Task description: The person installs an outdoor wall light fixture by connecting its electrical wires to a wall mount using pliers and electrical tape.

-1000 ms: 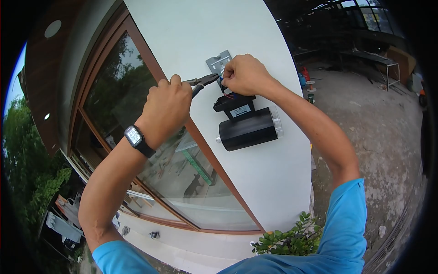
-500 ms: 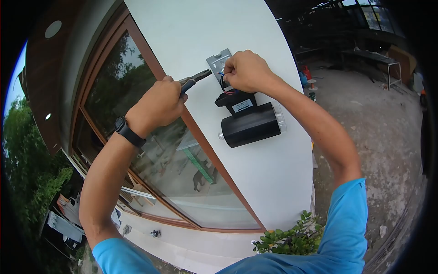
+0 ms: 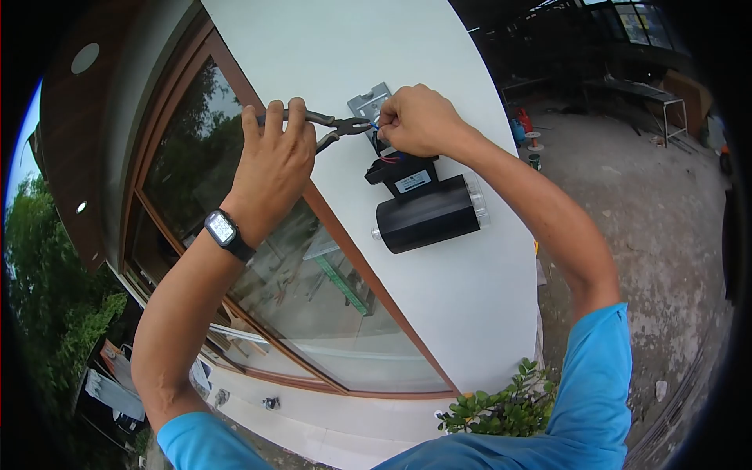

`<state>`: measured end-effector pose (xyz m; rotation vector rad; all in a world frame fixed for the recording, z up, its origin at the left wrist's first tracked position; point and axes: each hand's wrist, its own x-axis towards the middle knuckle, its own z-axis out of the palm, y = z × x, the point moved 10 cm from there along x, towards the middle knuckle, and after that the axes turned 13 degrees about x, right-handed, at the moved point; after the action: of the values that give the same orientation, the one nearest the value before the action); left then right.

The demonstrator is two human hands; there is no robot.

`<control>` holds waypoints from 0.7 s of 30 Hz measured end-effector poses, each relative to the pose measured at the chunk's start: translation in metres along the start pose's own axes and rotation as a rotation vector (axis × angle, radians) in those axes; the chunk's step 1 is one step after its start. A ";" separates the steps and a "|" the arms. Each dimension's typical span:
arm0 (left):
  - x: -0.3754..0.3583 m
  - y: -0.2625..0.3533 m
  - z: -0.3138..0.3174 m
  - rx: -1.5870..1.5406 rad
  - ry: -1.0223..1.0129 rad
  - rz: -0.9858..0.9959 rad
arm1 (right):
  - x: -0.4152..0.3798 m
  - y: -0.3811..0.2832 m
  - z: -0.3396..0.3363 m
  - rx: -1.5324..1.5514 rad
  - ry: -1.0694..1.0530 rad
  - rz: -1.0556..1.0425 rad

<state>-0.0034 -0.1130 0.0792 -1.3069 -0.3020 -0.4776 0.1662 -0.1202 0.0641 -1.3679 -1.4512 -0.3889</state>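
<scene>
My left hand grips a pair of pliers by its spread handles, the jaws pointing right toward the wires. Between the pinched fingers of my right hand are thin wires, one of them blue. The plier tips reach the wire ends; whether they touch cannot be made out. Behind the fingers, a grey metal box is set in the white wall. Below my right hand hangs a black wall lamp with clear ends. Its black bracket bears a white label, and red wires run above it.
The white wall has a brown-framed glass door on its left. A leafy plant stands at the wall's foot. On the right, a concrete floor leads to a metal-legged table and a red object.
My left hand has turned and its fingers have lifted. The pliers' handles have spread, and the jaws have moved right to the wires. My right hand has shifted slightly left.
</scene>
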 end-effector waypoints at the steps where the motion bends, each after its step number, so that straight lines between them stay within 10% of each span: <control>1: 0.000 0.001 0.002 -0.013 -0.008 0.000 | 0.000 0.001 0.000 0.007 0.001 0.004; 8: -0.003 0.006 0.033 -0.433 -0.230 0.022 | -0.001 0.000 0.000 -0.011 0.028 -0.035; 11: -0.020 0.017 0.071 -1.588 -1.000 -0.256 | -0.005 -0.008 0.000 -0.065 0.038 -0.065; 14: -0.021 0.018 0.076 -1.958 -1.112 -0.250 | -0.008 -0.013 0.000 -0.105 0.015 -0.075; 21: -0.005 -0.009 0.066 -0.881 -0.563 -0.027 | -0.004 -0.004 -0.004 -0.073 0.020 -0.039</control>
<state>-0.0087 -0.0499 0.1008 -2.3039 -0.6151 -0.2495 0.1635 -0.1263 0.0641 -1.3918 -1.4616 -0.4840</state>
